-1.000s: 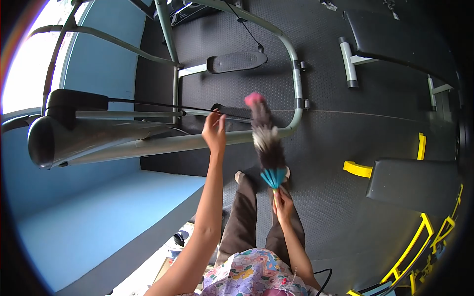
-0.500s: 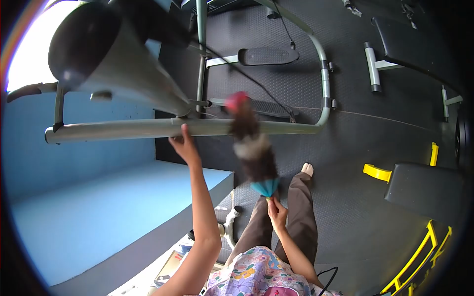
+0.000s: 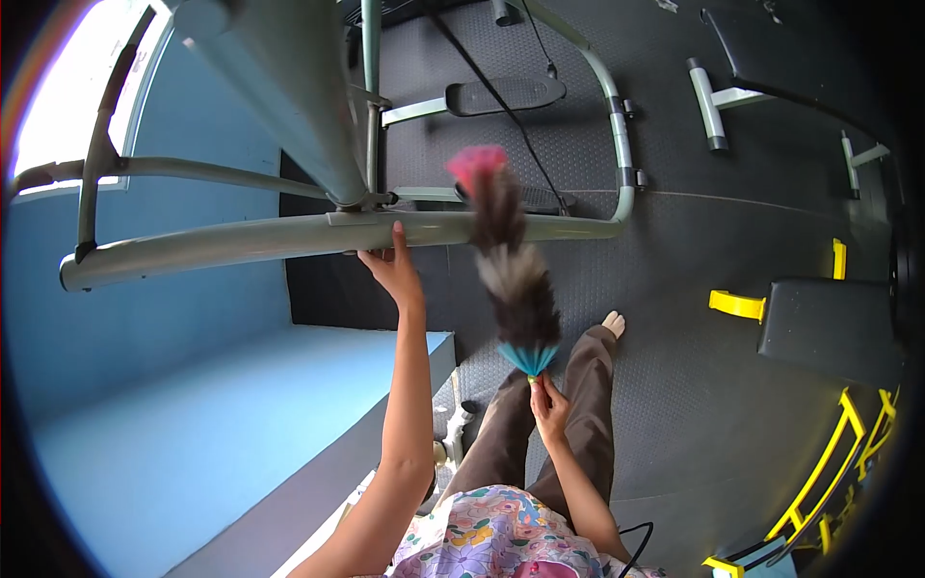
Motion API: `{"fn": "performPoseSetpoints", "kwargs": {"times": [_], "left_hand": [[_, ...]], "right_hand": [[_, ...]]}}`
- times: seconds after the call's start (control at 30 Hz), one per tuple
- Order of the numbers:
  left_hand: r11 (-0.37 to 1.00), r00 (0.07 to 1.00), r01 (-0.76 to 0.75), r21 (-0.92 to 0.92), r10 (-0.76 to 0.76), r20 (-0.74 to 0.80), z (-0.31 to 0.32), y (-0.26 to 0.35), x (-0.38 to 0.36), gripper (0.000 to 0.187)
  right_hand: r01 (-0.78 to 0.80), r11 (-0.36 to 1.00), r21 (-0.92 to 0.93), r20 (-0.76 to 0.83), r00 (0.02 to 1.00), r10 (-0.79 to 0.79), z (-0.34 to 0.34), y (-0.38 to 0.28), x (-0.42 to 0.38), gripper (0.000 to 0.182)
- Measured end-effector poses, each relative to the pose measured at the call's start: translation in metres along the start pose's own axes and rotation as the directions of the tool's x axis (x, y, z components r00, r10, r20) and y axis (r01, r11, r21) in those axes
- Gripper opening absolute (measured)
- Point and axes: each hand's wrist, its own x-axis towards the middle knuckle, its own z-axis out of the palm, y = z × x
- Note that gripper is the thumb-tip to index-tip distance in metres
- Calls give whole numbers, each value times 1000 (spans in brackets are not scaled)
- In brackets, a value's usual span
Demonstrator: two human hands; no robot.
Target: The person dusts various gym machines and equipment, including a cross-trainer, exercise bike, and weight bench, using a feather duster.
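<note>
My right hand [image 3: 549,409] is closed around the handle end of a feather duster [image 3: 520,279], just below its blue collar. The duster points away from me, with dark and pale feathers and a pink tip, slightly blurred, over the grey metal tube [image 3: 241,239] of an exercise machine. My left hand [image 3: 395,270] grips that tube, thumb on top and the other fingers curled around its near side, partly hidden.
Behind the tube are the machine's upright post [image 3: 279,106] and a black pedal [image 3: 506,94]. A blue ledge [image 3: 222,424] lies at the left. At the right stand a black padded bench [image 3: 829,328] with yellow parts and a yellow frame [image 3: 819,462].
The view has shifted, and the machine's post and handlebar show differently. My left hand has slid right along the tube. The duster is less blurred and its pink tip reaches beyond the tube.
</note>
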Motion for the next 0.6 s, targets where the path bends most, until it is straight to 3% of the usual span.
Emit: {"fn": "performPoseSetpoints", "kwargs": {"times": [0.03, 0.13, 0.2, 0.23, 0.27, 0.3, 0.4, 0.47, 0.5, 0.53, 0.6], "left_hand": [[1000, 1000, 2, 2, -2, 13, 1, -4, 0, 60], [998, 996, 59, 20, -60, 60, 1, -9, -2, 59], [983, 981, 182, 22, -183, 63, 7, -10, -5, 60], [982, 979, 185, 42, -188, 74, 9, -17, -6, 72], [981, 977, 189, 46, -192, 87, 11, -24, -7, 72], [977, 973, 213, 13, -214, 92, 13, -31, -7, 73], [964, 959, 262, -38, -256, 124, 25, -45, -23, 70], [957, 950, 286, -57, -275, 148, 39, -54, -36, 68], [961, 950, 275, -30, -267, 162, 46, -58, -44, 68], [965, 950, 263, -2, -259, 176, 51, -62, -51, 69], [963, 955, 271, -9, -268, 127, 65, -76, -61, 68]], "right_hand": [[84, 992, -93, 41, 996, -81, -3, 5, -1, 32], [64, 986, -155, 139, 989, -42, -14, -4, 7, 33], [-1, 994, -110, 20, 1000, 4, -20, 17, 13, 30], [-140, 990, 33, -29, 990, 141, -22, 30, 15, 29], [-264, 947, 182, -55, 959, 278, -26, 39, 15, 28], [-267, 945, 187, -65, 957, 283, -31, 48, 13, 28], [-104, 994, 23, 6, 995, 104, -49, 50, 14, 26], [146, 986, -84, 56, 988, -142, -56, 49, 26, 27], [-67, 994, -91, 96, 993, 75, -64, 49, 28, 26], [-151, 989, -6, 53, 987, 151, -65, 50, 33, 27], [-168, 975, 145, -95, 978, 183, -68, 79, 40, 29]]}}
